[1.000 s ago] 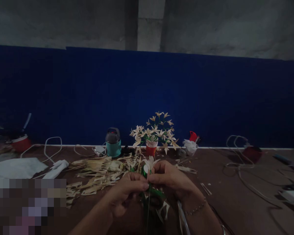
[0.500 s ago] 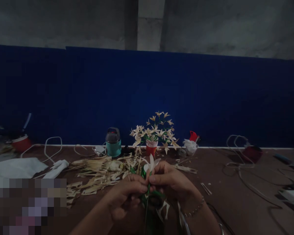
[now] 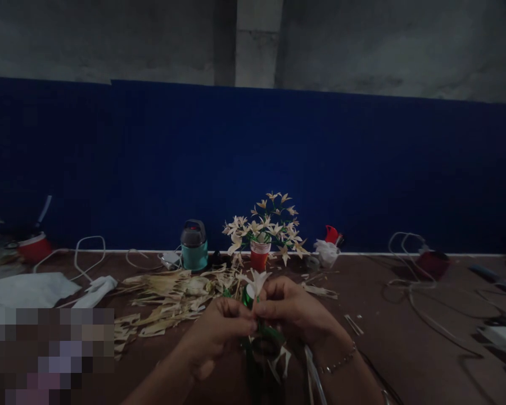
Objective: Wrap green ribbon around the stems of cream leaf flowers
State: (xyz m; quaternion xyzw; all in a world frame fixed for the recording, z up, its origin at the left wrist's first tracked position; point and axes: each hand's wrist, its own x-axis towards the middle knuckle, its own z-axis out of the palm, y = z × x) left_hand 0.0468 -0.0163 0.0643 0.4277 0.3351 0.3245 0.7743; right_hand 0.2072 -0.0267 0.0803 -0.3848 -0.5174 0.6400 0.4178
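Observation:
Between my two hands stands a pale handmade flower (image 3: 256,282) with pointed petals, its base pinched in the fingers. My right hand (image 3: 293,309), with a bracelet at the wrist, is closed with thumb and fingertips on the base of the bloom. My left hand (image 3: 223,326) pinches just below, at the top of the stem; the exact grip is partly hidden. Green tape (image 3: 248,295) shows behind the fingers. Beyond my hands, a red cup (image 3: 260,259) holds a bunch of similar pale flowers (image 3: 274,229) on green stems.
Dry husk strips (image 3: 172,287) lie in a heap left of my hands. A teal and grey container (image 3: 194,247) stands behind them. A white plastic bag (image 3: 328,252) and cables (image 3: 417,304) are at the right. A blue panel (image 3: 172,157) borders the table's back.
The flower has tilted and sunk slightly between my fingers, its petals lower than before. My left hand has turned, its fingers closer together. My right hand stays nearly in place.

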